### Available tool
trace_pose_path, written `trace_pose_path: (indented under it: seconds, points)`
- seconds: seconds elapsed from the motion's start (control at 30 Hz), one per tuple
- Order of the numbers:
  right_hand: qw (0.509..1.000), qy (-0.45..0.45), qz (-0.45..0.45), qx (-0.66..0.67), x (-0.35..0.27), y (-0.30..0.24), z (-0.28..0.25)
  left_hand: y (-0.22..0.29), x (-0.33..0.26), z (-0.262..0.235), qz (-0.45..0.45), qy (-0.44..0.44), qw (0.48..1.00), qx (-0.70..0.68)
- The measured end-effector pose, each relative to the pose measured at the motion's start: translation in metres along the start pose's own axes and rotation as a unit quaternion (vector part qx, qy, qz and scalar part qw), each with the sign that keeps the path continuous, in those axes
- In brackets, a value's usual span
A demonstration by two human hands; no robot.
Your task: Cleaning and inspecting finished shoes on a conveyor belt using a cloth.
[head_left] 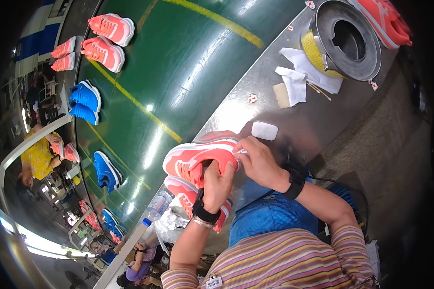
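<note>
Over the metal edge of the bench, my left hand [218, 185] grips a coral sneaker [181, 158] with a white sole. Its fingers reach into the shoe opening, so their tips are partly hidden. My right hand [259, 161] is closed in a pinch on a small white piece [241, 151], too small to name, against the heel of that sneaker. A second coral sneaker [184, 189] lies just below, partly covered by my left wrist. Beside my right hand, a white rounded block [264, 130] rests on the metal surface.
White cloths [294, 86], thin sticks [319, 91] and a round metal pot [318, 53] occupy the bench at right. Coral sneakers [112, 29] and blue sneakers [85, 102] stand along the green belt [178, 82]. A plastic bottle [158, 204] is at left; people work beyond.
</note>
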State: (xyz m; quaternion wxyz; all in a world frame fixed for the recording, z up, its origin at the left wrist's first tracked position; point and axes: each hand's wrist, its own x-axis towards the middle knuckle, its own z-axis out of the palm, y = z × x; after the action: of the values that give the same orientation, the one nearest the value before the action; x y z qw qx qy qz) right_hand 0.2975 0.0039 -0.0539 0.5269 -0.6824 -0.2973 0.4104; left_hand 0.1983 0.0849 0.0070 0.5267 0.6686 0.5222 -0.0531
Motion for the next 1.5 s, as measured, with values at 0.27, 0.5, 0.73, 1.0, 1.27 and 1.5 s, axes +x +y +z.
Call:
trace_pose_path:
  seconds: [0.27,0.5,0.73,1.0,1.27,1.5]
  points:
    - [0.999,-0.03,-0.007,0.026,-0.002,0.003,-0.001,-0.016,0.002,0.003,0.113,0.046,0.992,-0.002]
    - [0.998,0.057,0.004,0.038,0.008,0.013,-0.001,-0.013,0.003,-0.002,0.04,0.023,0.999,0.027]
    - [0.996,-0.027,0.03,0.079,-0.003,0.0,-0.013,-0.002,0.002,-0.004,-0.004,-0.002,1.0,0.006]
    - [0.997,-0.044,-0.062,-0.02,0.025,0.002,-0.003,-0.011,0.004,-0.002,0.013,0.005,1.0,-0.009]
    - [0.991,-0.075,-0.092,-0.061,0.034,-0.002,-0.001,-0.017,0.003,0.001,-0.012,0.008,0.999,-0.033]
    - [0.95,-0.286,-0.049,-0.118,0.083,-0.003,0.02,-0.018,0.005,0.001,0.008,-0.005,0.999,-0.038]
